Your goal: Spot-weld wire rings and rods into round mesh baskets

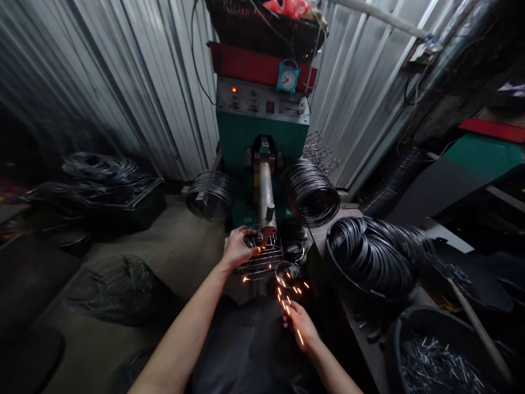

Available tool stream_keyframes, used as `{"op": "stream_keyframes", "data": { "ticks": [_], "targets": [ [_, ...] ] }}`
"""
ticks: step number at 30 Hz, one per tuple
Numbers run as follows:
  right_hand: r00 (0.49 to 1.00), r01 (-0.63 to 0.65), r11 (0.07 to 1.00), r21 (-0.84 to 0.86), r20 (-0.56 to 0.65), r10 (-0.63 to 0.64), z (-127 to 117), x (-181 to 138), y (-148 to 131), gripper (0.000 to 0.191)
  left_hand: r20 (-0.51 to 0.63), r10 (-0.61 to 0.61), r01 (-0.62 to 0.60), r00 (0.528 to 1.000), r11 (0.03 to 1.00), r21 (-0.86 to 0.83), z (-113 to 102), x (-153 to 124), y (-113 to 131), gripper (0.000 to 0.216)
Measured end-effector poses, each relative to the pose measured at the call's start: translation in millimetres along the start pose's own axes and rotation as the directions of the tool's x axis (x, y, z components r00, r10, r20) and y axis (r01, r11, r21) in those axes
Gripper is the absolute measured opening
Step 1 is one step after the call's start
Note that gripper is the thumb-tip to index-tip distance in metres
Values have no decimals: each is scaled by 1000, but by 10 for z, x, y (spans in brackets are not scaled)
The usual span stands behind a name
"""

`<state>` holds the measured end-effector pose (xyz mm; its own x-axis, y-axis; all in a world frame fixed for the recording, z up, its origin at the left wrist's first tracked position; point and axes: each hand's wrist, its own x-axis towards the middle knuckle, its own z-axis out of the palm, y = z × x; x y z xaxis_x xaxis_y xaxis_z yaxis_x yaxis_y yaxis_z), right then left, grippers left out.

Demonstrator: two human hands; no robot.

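Wire rack (264, 260) sits at the tip of the metal arm (266, 191). From far off, I have my left hand (239, 249) clamped on its left side, maybe so it won't wobble. My right hand (302, 324) is lower, near sparks (306, 285); I can't tell if it's gripping anything.

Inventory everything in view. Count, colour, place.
Machine: 1, green/red, centre
Metal arm: 1, grey, machine front
Clock: 1, light blue, machine's top front
Wire grid: 1, metallic, under arm tip
Sparks: several, orange, below-right of grid
Large coils: 2, dark, flanking machine
Wire rings: many, dark, in right tub
Metal pieces: many, silvery, in lower-right tub
Crate: 1, dark, left, under coiled wire
Wire bundle: 1, dark, left floor
Wall: 1, silvery corrugated, behind
Second machine: 1, green/red, far right
Left hand: 1, bare, on grid
Right hand: 1, bare, lower centre
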<state>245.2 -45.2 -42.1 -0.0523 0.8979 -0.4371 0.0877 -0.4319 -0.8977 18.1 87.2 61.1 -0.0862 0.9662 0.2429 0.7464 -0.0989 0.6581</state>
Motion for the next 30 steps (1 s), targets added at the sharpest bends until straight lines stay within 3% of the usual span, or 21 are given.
{"op": "stream_keyframes", "data": {
  "ticks": [4, 8, 11, 14, 17, 19, 22, 25, 27, 30],
  "targets": [
    [984, 177, 978, -110, -10, -180, -119, -144, -32, 36, 67, 8, 5, 998, 983, -184, -147, -2, -157, 60],
    [938, 336, 876, -345, 43, -343, -247, -224, 191, 27, 7, -104, 94, 995, 865, -493, -250, -235, -516, 80],
    [920, 387, 835, -392, 102, -379, -311, -235, 388, 21, 41, -173, 167, 984, 827, -536, -103, -456, -687, 93],
    [938, 339, 863, -374, 70, -338, -317, -215, 362, 26, 54, -164, 165, 985, 801, -576, 71, -509, -708, 88],
    [975, 219, 925, -312, 39, -218, -303, -154, 70, 38, 32, -218, 193, 975, 776, -601, 66, -359, -648, 71],
    [985, 173, 954, -246, 56, -164, -293, -69, -224, 33, 31, -240, 212, 970, 784, -583, -24, -198, -591, 64],
    [976, 215, 966, -143, 71, -207, -248, 160, -750, 29, 65, -196, 202, 979, 847, -491, -167, 52, -507, 59],
    [905, 420, 879, -224, 35, -423, -130, 527, -1322, 25, 144, -135, 179, 980, 915, -362, -221, 259, -447, 58],
    [843, 527, 788, -320, 80, -531, -9, 818, -1671, 25, 185, -120, 174, 975, 935, -310, -214, 360, -434, 57],
    [792, 596, 687, -416, 165, -587, 185, 1227, -2046, 19, 229, -106, 165, 968, 951, -260, -191, 444, -448, 54]
  ]
}}
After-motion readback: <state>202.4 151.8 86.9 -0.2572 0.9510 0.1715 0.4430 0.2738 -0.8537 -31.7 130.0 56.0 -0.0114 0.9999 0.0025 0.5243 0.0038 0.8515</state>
